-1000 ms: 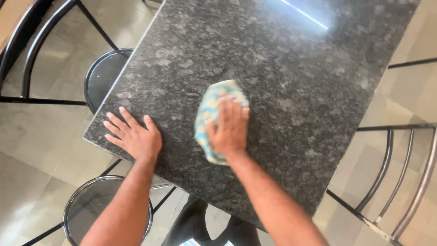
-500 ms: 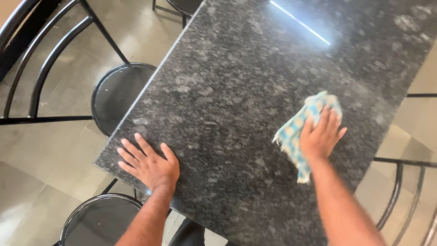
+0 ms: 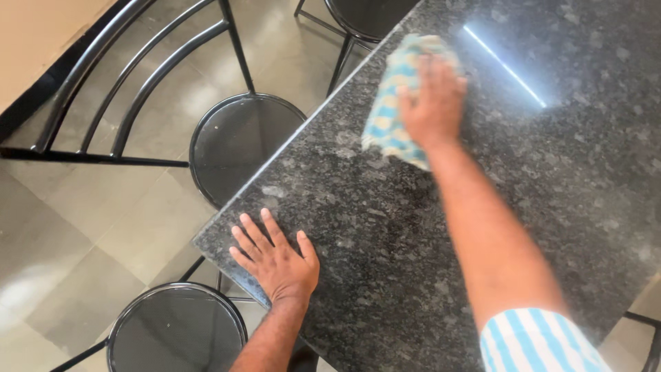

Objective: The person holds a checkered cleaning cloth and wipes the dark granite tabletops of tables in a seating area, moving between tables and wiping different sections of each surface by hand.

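Note:
A dark speckled granite table fills most of the view. My right hand presses flat on a blue, yellow and white checked cloth near the table's far left edge. The cloth is blurred. My left hand lies flat with fingers spread on the table's near left corner, holding nothing. A blue and white striped sleeve shows on my right arm.
Round black stools stand around the table: one at the left edge, one under the near corner, one at the top. Curved black metal chair backs stand on the tiled floor at the left.
My right hand has swept the cloth from near my left hand, out to the right, then up to the far left edge. My left hand has stayed flat on the corner.

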Demonstrator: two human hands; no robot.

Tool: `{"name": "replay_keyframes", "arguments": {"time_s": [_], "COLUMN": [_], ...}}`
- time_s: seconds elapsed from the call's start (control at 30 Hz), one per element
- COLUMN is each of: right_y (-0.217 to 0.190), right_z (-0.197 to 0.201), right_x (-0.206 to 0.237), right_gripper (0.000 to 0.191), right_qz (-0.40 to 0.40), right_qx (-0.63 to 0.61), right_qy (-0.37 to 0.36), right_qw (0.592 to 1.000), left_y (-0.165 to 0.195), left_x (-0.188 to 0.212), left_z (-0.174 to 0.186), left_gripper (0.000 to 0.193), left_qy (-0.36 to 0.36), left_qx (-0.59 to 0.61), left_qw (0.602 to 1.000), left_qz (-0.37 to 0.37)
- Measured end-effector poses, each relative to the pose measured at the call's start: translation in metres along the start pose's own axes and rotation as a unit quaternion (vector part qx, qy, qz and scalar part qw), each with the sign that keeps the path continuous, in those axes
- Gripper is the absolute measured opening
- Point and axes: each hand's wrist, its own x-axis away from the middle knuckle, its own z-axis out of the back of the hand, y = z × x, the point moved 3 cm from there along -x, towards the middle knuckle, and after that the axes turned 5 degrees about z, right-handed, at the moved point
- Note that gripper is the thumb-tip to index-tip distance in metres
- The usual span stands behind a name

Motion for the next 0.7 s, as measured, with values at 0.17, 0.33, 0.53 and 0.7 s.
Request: {"name": "replay_keyframes", "arguments": {"time_s": [0.17, 0.33, 0.53, 0.7], "right_y": [-0.158, -0.247, -0.162, 0.011], "right_z": [0.0, 0.012, 0.013, 0.04], "right_x": [0.007, 0.068, 0.098, 0.16], "right_gripper": [0.067, 0.057, 0.059, 0.057], "right_qz": [0.135, 0.21, 0.12, -0.065], "right_qx": [-0.031, -0.137, -0.038, 0.036], "right_qy": [-0.043, -0.034, 0.036, 0.031], "right_qw": [0.989, 0.967, 0.991, 0.997], "left_y": [0.002, 0.0, 0.003, 0.005], "left_x": [0.003, 0.008, 0.019, 0.028], "left_z": [0.006, 0.01, 0.007, 0.0], "left_gripper": [0.081, 0.082, 0.081, 0.083], "left_qy": [0.003, -0.016, 0.02, 0.026], "left_qx": [0.017, 0.012, 0.04, 0.041], "left_qw": [1.0, 1.0, 0.999, 0.999], "left_qz": [0.006, 0.015, -0.001, -0.018]}}
